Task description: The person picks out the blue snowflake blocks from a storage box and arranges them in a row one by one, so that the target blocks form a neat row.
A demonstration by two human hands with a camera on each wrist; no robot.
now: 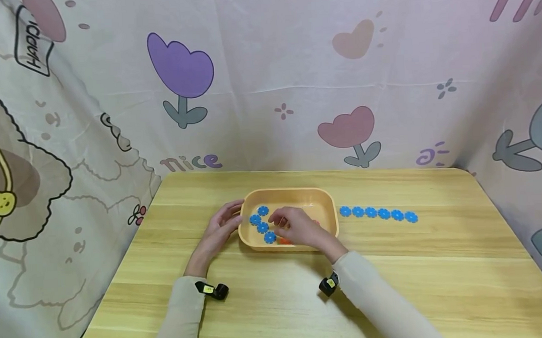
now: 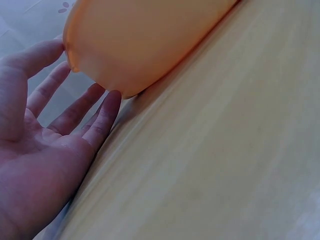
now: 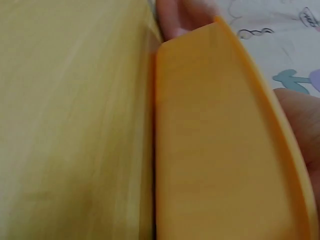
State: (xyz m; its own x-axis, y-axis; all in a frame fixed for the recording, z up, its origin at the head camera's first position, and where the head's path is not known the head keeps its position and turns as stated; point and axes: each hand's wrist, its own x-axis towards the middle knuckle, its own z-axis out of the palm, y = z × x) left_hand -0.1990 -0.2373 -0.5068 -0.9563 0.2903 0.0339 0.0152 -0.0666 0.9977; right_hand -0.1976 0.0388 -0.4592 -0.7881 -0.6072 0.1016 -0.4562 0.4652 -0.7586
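A shallow, rectangular, yellow-orange tray with rounded corners, seemingly plastic [image 1: 285, 190], sits on the pale wood-grain table [image 1: 277, 310]. At the tray's left end is the left hand [image 1: 220, 226]: its fingers are spread and loosely extended, and the left wrist view shows fingertips touching the outside of the end wall, with the thumb up near the rim.

The right hand [image 1: 297, 225] reaches over the tray's near rim, its fingers bent and pointing down inside. Whether they pinch a piece I cannot tell; the head view shows none clearly between the fingertips, and the tray's wall hides them in the right wrist view.

In the tray's left part, just left of the right fingertips, lie four small blue notched discs, shaped like flowers [image 1: 262, 228]. An orange piece [image 1: 285, 241] lies by the tray's near wall, below the right hand; a reddish bit shows past that hand, towards the tray's right end, too covered to make out. Outside the tray, six more blue notched discs [image 1: 384, 213] form a row running rightward, the first just beside the tray's right end.

Behind the tray and table hangs a pale cloth printed with tulips [image 1: 257, 53].
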